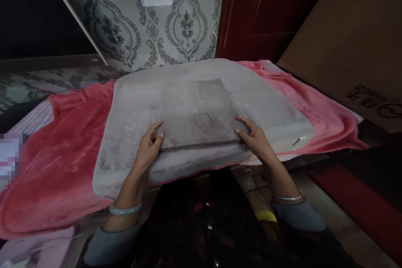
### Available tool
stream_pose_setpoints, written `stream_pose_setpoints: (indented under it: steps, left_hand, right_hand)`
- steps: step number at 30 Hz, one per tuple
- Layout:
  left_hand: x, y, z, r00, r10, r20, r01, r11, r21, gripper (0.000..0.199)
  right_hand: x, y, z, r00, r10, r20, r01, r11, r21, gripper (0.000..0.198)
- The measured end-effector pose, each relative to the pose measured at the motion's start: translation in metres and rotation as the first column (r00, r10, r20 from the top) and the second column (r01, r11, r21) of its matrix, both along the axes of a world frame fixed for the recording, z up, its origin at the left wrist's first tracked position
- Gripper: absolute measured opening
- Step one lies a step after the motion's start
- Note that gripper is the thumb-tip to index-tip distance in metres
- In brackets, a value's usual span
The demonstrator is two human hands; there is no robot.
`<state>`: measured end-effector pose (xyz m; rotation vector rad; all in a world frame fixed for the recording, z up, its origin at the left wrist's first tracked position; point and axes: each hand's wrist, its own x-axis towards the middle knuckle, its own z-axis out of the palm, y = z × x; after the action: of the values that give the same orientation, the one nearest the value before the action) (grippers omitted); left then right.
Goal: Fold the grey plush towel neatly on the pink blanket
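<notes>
Folded grey plush cloth rectangle (pixel 197 113) atop spread pale-grey fabric (pixel 270 102); my L hand (pixel 150 145) & R hand (pixel 255 137) at its sides, fingers part-open, nothing pinched. Prob. squaring edges; next move needs even pressure, both sides.

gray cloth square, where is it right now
In the head view, the gray cloth square lies near the middle, on the larger pale gray cover, between the left hand and the right hand.
</notes>
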<state>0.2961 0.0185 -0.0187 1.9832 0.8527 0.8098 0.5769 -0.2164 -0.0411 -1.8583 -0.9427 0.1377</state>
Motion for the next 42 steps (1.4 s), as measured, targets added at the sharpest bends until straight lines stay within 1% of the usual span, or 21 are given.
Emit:
stream_pose_setpoints:
  steps: [4, 9, 11, 14, 17, 21, 23, 24, 25, 26, 27, 28, 29, 30, 31, 33, 35, 36, 38, 42]
  left_hand:
    - [-0.002, -0.001, 0.004, 0.999, -0.04, -0.002, 0.04, 0.999, 0.018, 0.051]
    - [-0.001, -0.003, 0.006, 0.998, -0.034, -0.049, 0.036, 0.998, 0.053, 0.049]
    - [-0.001, -0.006, 0.008, 0.999, -0.023, -0.043, 0.026, 0.998, 0.065, 0.048]
    - [-0.002, -0.011, 0.011, 1.0, 0.017, -0.018, -0.017, 0.999, 0.029, 0.048]
    - [-0.002, -0.013, 0.011, 0.999, 0.046, -0.022, -0.045, 0.999, 0.013, 0.048]
    - [-0.002, -0.01, 0.007, 0.999, 0.025, -0.045, -0.02, 0.994, 0.104, 0.043]
    - [-0.004, -0.009, 0.006, 0.998, 0.052, -0.036, -0.047, 0.99, 0.133, 0.042]
    - [-0.004, -0.01, 0.006, 0.996, 0.089, -0.025, -0.084, 0.983, 0.161, 0.041]
    - [-0.005, -0.012, 0.007, 0.991, 0.137, -0.007, -0.133, 0.969, 0.209, 0.04]
    - [-0.004, -0.015, 0.008, 0.983, 0.185, 0.017, -0.182, 0.943, 0.278, 0.039]
    - [-0.002, -0.02, 0.01, 0.975, 0.217, 0.04, -0.216, 0.908, 0.36, 0.037]
    - [0.001, -0.026, 0.012, 0.974, 0.219, 0.055, -0.221, 0.87, 0.441, 0.036]
    - [0.006, -0.033, 0.014, 0.981, 0.187, 0.047, -0.184, 0.839, 0.512, 0.036]
    - [0.013, -0.04, 0.016, 0.992, 0.125, 0.016, -0.112, 0.816, 0.567, 0.036]
    - [0.021, -0.048, 0.017, 0.998, 0.046, -0.04, -0.013, 0.797, 0.604, 0.038]
    - [0.039, -0.063, 0.018, 0.977, -0.106, -0.187, 0.203, 0.745, 0.636, 0.042]
    - [0.056, -0.075, 0.016, 0.929, -0.174, -0.326, 0.351, 0.688, 0.635, 0.046]
    - [0.063, -0.08, 0.014, 0.907, -0.176, -0.382, 0.395, 0.669, 0.63, 0.048]
    - [0.071, -0.085, 0.008, 0.879, -0.144, -0.455, 0.429, 0.654, 0.623, 0.048]
    - [0.071, -0.088, -0.004, 0.88, -0.073, -0.469, 0.402, 0.64, 0.655, 0.049]
  right_hand:
    - [-0.002, 0.001, 0.001, 1.0, -0.004, -0.031, 0.005, 0.999, 0.034, 0.046]
    - [-0.004, -0.003, 0.002, 0.99, 0.006, -0.139, 0.006, 0.996, 0.085, 0.045]
    - [-0.005, -0.005, 0.003, 0.986, 0.01, -0.169, 0.007, 0.995, 0.1, 0.045]
    - [-0.005, -0.005, 0.002, 0.978, 0.018, -0.207, 0.007, 0.993, 0.119, 0.045]
    - [-0.005, -0.004, 0.001, 0.98, 0.012, -0.198, 0.014, 0.991, 0.131, 0.043]
    - [-0.004, -0.005, 0.001, 0.987, -0.019, -0.162, 0.039, 0.992, 0.122, 0.042]
    - [-0.004, -0.01, 0.0, 0.986, -0.017, -0.166, 0.038, 0.992, 0.123, 0.043]
    - [-0.005, -0.013, -0.001, 0.986, -0.003, -0.167, 0.025, 0.991, 0.129, 0.045]
    - [-0.005, -0.016, -0.002, 0.986, 0.02, -0.164, 0.003, 0.991, 0.135, 0.047]
    - [-0.006, -0.019, -0.003, 0.987, 0.045, -0.155, -0.024, 0.99, 0.14, 0.049]
    - [-0.008, -0.022, -0.004, 0.988, 0.069, -0.139, -0.049, 0.989, 0.141, 0.052]
    - [-0.009, -0.024, -0.005, 0.989, 0.087, -0.116, -0.071, 0.988, 0.14, 0.054]
    - [-0.011, -0.026, -0.006, 0.991, 0.098, -0.089, -0.086, 0.987, 0.135, 0.056]
    - [-0.012, -0.027, -0.006, 0.993, 0.104, -0.063, -0.096, 0.987, 0.126, 0.058]
    - [-0.013, -0.027, -0.007, 0.993, 0.108, -0.041, -0.102, 0.988, 0.116, 0.058]
    - [-0.014, -0.026, -0.006, 0.994, 0.104, -0.02, -0.101, 0.989, 0.105, 0.057]
    - [-0.014, -0.024, -0.007, 0.996, 0.086, -0.023, -0.083, 0.991, 0.101, 0.054]
    - [-0.013, -0.024, -0.007, 0.997, 0.072, -0.025, -0.069, 0.993, 0.101, 0.051]
    - [-0.013, -0.022, -0.009, 0.999, 0.039, -0.021, -0.037, 0.995, 0.095, 0.048]
    - [-0.015, -0.022, -0.013, 0.998, -0.04, 0.039, 0.037, 0.996, 0.087, 0.045]
